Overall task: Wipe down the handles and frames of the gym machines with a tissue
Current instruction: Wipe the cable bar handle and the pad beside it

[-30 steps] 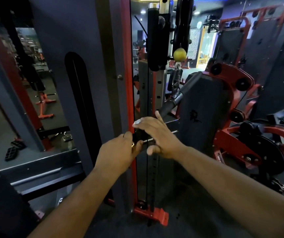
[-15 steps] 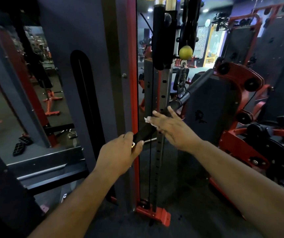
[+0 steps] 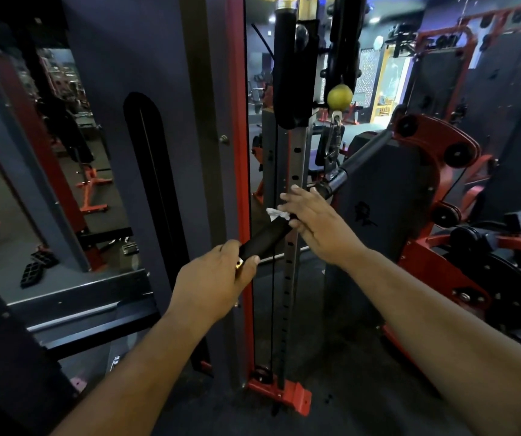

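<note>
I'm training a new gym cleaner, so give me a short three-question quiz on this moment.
1. True or false: the left hand grips the near end of the bar handle.
2. What does the right hand press on the bar: (a) a sponge, (b) the tissue, (c) nothing?
3. What colour is the ball hanging above the bar?

Key: 1 true; 2 b; 3 yellow.

Just one wide-angle head cam here — looks forward and down along both forearms, up close on the hands at the tall red-and-grey steel cable-machine upright (image 3: 239,184), gym floor behind.
</note>
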